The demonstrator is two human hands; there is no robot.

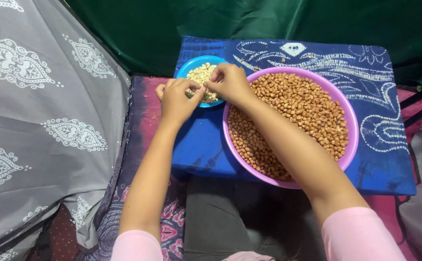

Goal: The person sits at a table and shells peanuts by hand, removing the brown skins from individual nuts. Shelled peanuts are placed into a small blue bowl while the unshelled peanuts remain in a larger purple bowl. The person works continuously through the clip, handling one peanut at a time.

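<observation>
Left hand [176, 99] and right hand [229, 83] pinched shut on one peanut [203, 89] over blue bowl [189, 70]; tiny, light, slippery, brittle skin, fingertip grip.

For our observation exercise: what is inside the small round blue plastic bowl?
The small round blue plastic bowl holds pale skinless peanuts. The left hand and right hand cover its near part.

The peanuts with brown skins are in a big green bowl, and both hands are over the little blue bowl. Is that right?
Not quite. The big bowl holding the brown peanuts is pink, not green; the head view shows it. The rest holds: the left hand and right hand meet over the little blue bowl.
</observation>
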